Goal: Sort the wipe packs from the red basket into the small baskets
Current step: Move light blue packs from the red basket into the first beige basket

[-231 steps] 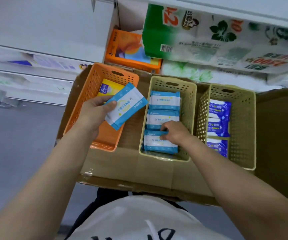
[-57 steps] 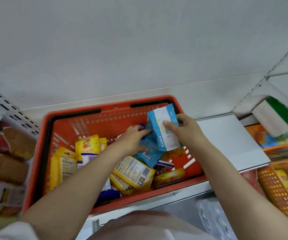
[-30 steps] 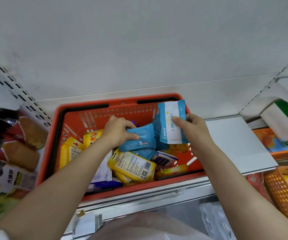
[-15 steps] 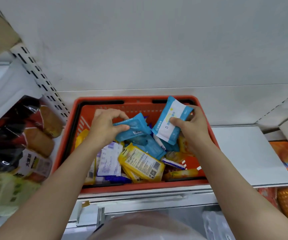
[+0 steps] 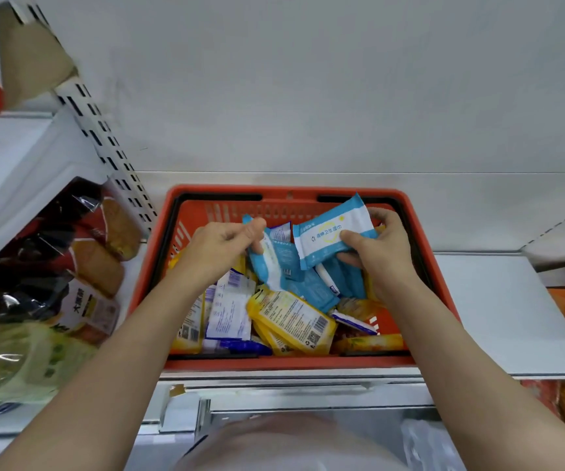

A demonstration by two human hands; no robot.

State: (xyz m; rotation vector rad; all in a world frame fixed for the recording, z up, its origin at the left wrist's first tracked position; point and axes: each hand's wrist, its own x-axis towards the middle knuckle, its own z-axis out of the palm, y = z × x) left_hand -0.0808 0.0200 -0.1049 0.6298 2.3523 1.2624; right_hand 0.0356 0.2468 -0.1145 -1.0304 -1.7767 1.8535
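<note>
Each grip curled on a blue wipe pack — left grip (image 5: 221, 246), right grip (image 5: 381, 248) — above red basket (image 5: 287, 362).

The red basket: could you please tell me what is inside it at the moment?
The red basket holds loose yellow packs, blue packs and a white pack. Each hand holds a blue pack above them. What lies beneath the pile is covered.

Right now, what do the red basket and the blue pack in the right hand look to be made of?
Red basket: rigid moulded plastic, judging by the slotted far wall and smooth, even rim; the black band inside the rim is unclear. Blue pack: thin soft plastic film, slightly glossy, with a crimped end seal, bending where the right hand grips it.
</note>
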